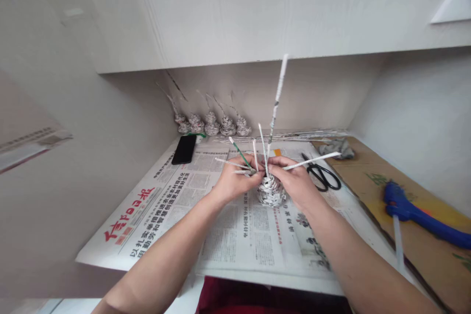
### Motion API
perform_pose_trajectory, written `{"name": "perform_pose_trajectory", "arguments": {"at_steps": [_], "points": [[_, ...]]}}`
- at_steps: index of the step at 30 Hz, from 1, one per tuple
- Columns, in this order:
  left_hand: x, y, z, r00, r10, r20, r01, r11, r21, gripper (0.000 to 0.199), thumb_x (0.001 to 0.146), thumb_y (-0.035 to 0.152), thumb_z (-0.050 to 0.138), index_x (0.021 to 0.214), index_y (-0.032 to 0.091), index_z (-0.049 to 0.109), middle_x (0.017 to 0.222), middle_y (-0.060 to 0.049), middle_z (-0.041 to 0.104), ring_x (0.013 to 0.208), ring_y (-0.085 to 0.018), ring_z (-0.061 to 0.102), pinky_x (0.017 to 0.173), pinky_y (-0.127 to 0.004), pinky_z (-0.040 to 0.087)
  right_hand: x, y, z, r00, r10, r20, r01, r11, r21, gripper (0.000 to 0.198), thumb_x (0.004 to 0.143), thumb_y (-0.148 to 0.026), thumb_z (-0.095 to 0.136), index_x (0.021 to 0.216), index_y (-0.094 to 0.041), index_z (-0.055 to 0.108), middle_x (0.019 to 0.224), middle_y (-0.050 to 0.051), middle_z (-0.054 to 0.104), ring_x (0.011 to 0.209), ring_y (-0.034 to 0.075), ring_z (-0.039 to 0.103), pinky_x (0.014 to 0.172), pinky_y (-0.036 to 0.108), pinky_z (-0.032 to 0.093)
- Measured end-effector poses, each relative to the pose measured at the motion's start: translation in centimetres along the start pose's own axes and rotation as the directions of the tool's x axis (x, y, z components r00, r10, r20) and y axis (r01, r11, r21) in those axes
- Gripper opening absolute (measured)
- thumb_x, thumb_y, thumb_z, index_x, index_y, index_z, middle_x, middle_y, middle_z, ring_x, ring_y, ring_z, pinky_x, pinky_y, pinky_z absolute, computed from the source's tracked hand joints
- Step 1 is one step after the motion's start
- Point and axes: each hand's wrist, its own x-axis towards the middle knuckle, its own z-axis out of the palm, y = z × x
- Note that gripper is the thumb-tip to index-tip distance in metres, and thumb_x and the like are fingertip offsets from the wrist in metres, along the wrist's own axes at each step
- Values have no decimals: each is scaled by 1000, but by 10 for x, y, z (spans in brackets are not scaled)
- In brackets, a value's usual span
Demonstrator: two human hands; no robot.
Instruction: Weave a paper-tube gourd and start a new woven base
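Fingers (253, 181) of the left hand (235, 174) and right hand (296, 176) pinch thin white rolled-paper rods (280, 81) atop the rounded grey-and-white woven-paper vessel (271, 195), just below frame centre, where a slack grip could loosen the weave.

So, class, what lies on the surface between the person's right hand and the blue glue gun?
In the head view, the black scissors lie there on the printed newspaper, followed by part of the brown cardboard.

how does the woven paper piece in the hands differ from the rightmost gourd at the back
Many strips fan from the woven paper piece; fewer show atop the rightmost gourd. The left hand and right hand hold the piece; the gourd stands untouched. Both look woven from printed paper.
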Motion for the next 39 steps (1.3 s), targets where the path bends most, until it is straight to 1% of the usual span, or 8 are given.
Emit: {"name": "perform_pose_trajectory", "arguments": {"at_steps": [4, 7, 13, 20, 26, 31, 34, 39], "points": [[-1, 0, 1, 1000, -7, -8, 8, 999, 43, 4, 72, 17, 65, 72, 13, 63, 80, -7, 70, 77, -16, 64, 76, -27, 50, -3, -3, -3, 995, -85, -43, 80, 990, -112, 21, 75, -39, 71, 78, -18, 66, 63, -2, 61, 57, 13, 52, 55, 25, 38], [-2, 0, 1, 999, -30, -21, 31, 998, 57, 5, 71, 18, 66, 71, 13, 63, 79, -6, 69, 74, -16, 64, 73, -25, 50, -7, -5, -2, 975, -197, -104, 168, 957, -237, 22, 79, -40, 68, 79, -18, 66, 64, -1, 62, 59, 14, 52, 56, 26, 38], [-2, 2, 0, 991, -123, -56, 125, 991, 42, 8, 69, 19, 67, 69, 13, 63, 68, -2, 65, 62, -11, 58, 61, -20, 45, -10, -5, 2, 967, -249, -55, 226, 936, -270, 22, 82, -40, 64, 80, -18, 63, 68, 0, 60, 63, 15, 53, 60, 27, 40], [-1, 3, 0, 990, -137, -31, 137, 991, -5, 8, 69, 18, 67, 67, 12, 61, 64, 0, 61, 59, -9, 54, 57, -19, 43, -13, -8, 0, 927, -374, 18, 354, 858, -371, 18, 86, -34, 62, 78, -18, 60, 68, -1, 58, 64, 13, 53, 63, 26, 41], [-1, 1, 1, 995, -93, -36, 93, 996, -6, 17, 69, 15, 65, 86, 13, 67, 75, -2, 68, 67, -12, 61, 64, -21, 47, -12, -11, 1, 949, -316, -15, 293, 896, -335, 21, 83, -37, 66, 76, -18, 66, 65, -1, 62, 58, 12, 51, 54, 24, 39], [-1, -4, 1, 998, -52, -25, 53, 998, 39, 12, 70, 15, 62, 81, 14, 68, 74, -2, 68, 68, -12, 61, 65, -21, 47, -13, -13, 3, 953, -301, -48, 274, 916, -293, 19, 78, -38, 71, 79, -19, 66, 74, 1, 69, 67, 15, 61, 61, 26, 45], [-1, -6, 0, 998, -56, -41, 59, 996, 61, 8, 71, 15, 62, 77, 14, 66, 70, -1, 65, 64, -11, 58, 61, -20, 44, -15, -16, 1, 931, -362, -38, 299, 819, -490, 21, 73, -39, 74, 73, -20, 65, 70, 1, 68, 66, 18, 62, 62, 29, 47], [-1, -4, 1, 998, -44, -46, 46, 997, 55, 7, 70, 15, 62, 76, 13, 65, 74, -3, 67, 70, -13, 60, 67, -22, 46, -16, -17, -3, 804, -587, 99, 450, 490, -746, 10, 79, -30, 67, 74, -22, 67, 76, 3, 69, 79, 21, 63, 75, 33, 48]]}}
